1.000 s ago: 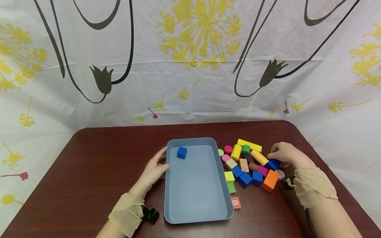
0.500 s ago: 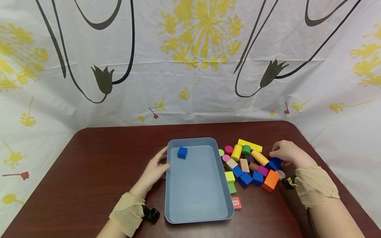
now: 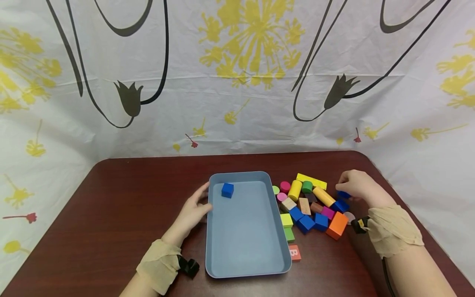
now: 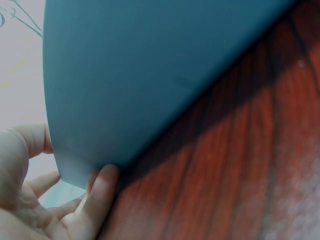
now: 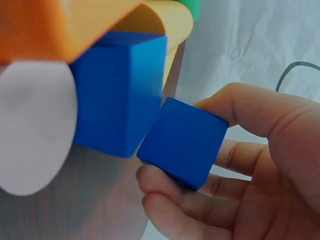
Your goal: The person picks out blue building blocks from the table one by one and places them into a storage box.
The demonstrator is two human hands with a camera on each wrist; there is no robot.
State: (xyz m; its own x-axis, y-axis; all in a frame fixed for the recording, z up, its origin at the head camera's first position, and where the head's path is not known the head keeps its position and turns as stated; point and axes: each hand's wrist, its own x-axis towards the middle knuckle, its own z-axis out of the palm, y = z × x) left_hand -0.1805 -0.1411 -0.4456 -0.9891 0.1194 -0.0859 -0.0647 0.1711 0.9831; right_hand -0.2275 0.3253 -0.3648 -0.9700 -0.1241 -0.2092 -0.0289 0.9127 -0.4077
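Observation:
My right hand (image 3: 361, 187) pinches a blue cube (image 5: 183, 142) between thumb and fingers. In the right wrist view this cube sits close beside a larger-looking blue block (image 5: 107, 95). My left hand (image 3: 191, 212) rests against the left side of a grey-blue tray (image 3: 246, 247). In the left wrist view its fingertips (image 4: 107, 177) touch the tray's outer wall (image 4: 130, 75), low down near the table, and the thumb is at the rim. Another blue cube (image 3: 227, 190) lies inside the tray, near its far left corner.
Right of the tray lies a cluster of blocks: an orange block (image 3: 337, 225), yellow cylinder (image 3: 295, 190), magenta block (image 3: 328, 213), pale disc (image 3: 350, 218) and several others. A red letter B block (image 3: 295, 253) lies near the tray's front right. A patterned cloth (image 3: 237, 136) hangs behind the table (image 3: 148, 185).
My right hand has lifted slightly up and away from the cluster, with the blue cube now showing apart from the blue block below. The left hand and tray stay in place.

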